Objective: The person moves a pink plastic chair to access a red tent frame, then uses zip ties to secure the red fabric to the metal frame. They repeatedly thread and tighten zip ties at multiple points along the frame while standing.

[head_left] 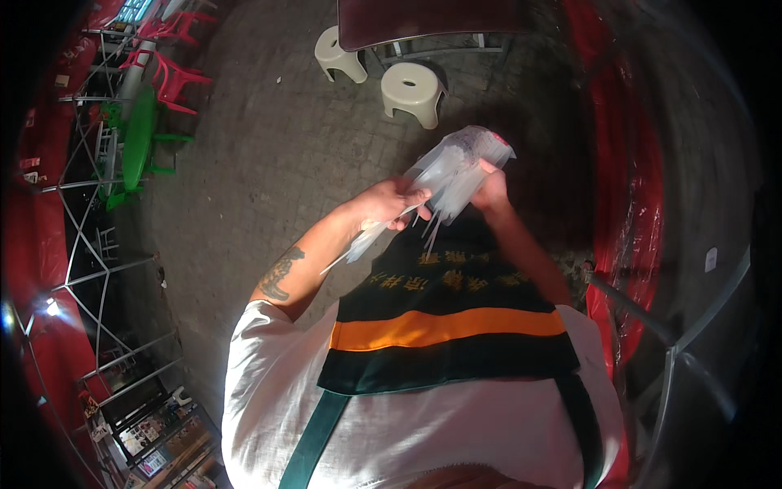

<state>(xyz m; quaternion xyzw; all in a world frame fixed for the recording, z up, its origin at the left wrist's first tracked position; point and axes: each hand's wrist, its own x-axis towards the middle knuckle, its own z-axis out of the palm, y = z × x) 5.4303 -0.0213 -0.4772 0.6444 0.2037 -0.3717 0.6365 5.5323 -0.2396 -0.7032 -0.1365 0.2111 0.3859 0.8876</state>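
Observation:
In front of my apron (pixel 456 281) I hold a bundle of thin, translucent plastic bags (pixel 460 159), with a small red patch near its far right end. My left hand (pixel 389 202) is closed round the near left side, its thumb lying across the plastic. On the right side, my right hand (pixel 490 191) grips the bundle with its thumb on top; its other fingers are mostly hidden. Narrow, loose edges of plastic stick out below both hands. The layers are too bunched to tell apart.
Two cream plastic stools (pixel 411 91) stand ahead beside a dark red table (pixel 423 18). Far left are a green table (pixel 140 134), red chairs (pixel 173 81) and metal framing (pixel 77 281). Red plastic sheeting (pixel 607 236) and metal poles (pixel 672 350) line the right. Tiled floor (pixel 244 155) lies between.

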